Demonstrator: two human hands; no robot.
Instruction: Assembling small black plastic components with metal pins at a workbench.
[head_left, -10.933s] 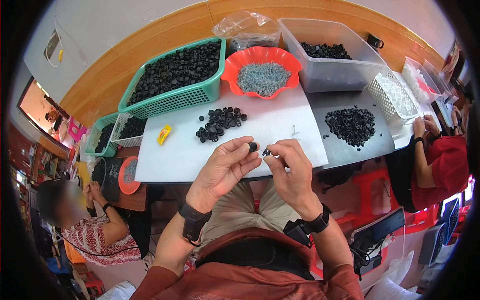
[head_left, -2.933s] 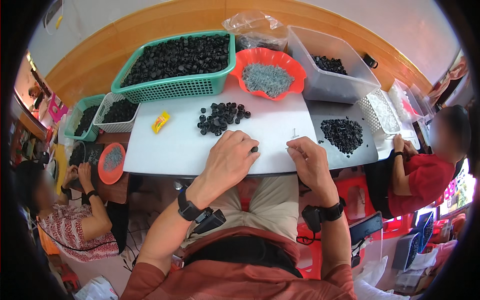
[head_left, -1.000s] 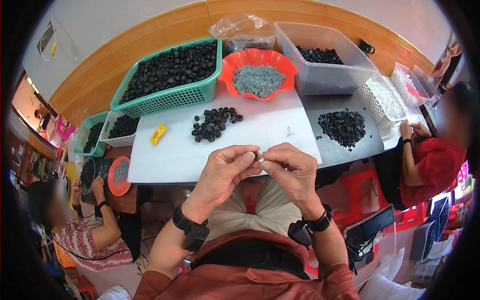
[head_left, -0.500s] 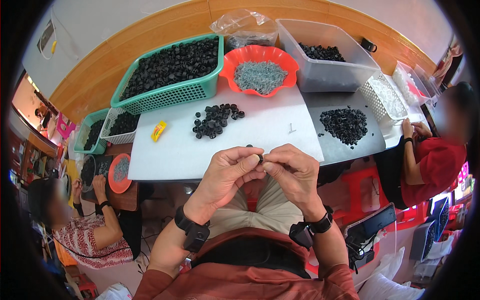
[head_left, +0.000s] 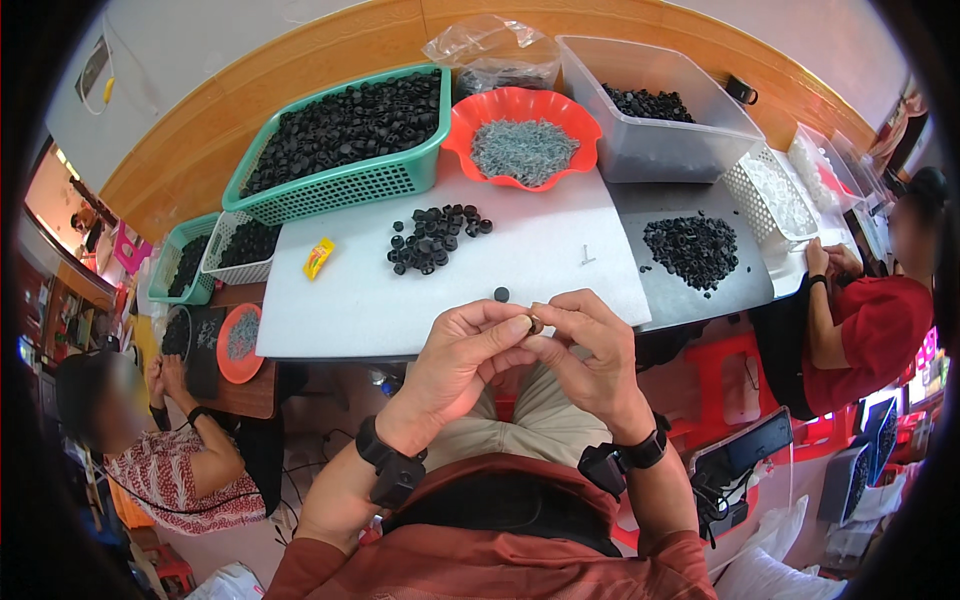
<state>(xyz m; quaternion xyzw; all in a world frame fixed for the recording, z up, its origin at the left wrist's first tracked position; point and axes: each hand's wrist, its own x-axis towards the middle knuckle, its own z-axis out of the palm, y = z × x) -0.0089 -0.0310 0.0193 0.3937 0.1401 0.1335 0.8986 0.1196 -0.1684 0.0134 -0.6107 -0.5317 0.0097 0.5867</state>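
My left hand [head_left: 462, 358] and my right hand [head_left: 588, 352] meet in front of the white table [head_left: 350, 300], fingertips pinched together on one small black round part [head_left: 535, 324]. Both hands hover just below the table's near edge, over my lap. A single black part [head_left: 501, 294] lies on the table just above my fingers. A small pile of black round parts [head_left: 432, 237] sits further back on the white top. A small metal pin [head_left: 587, 256] lies to the right.
A green basket [head_left: 340, 150] of black parts, an orange bowl [head_left: 523, 140] of grey pins and a clear tub [head_left: 660, 110] stand at the back. A yellow wrapper [head_left: 319, 257] lies left. Another person in red [head_left: 860, 320] works at the right, one more at lower left [head_left: 160, 440].
My hands have stayed together at the table's near edge, shifting only slightly while turning the small part between the fingertips. Earlier my left hand reached onto the table.
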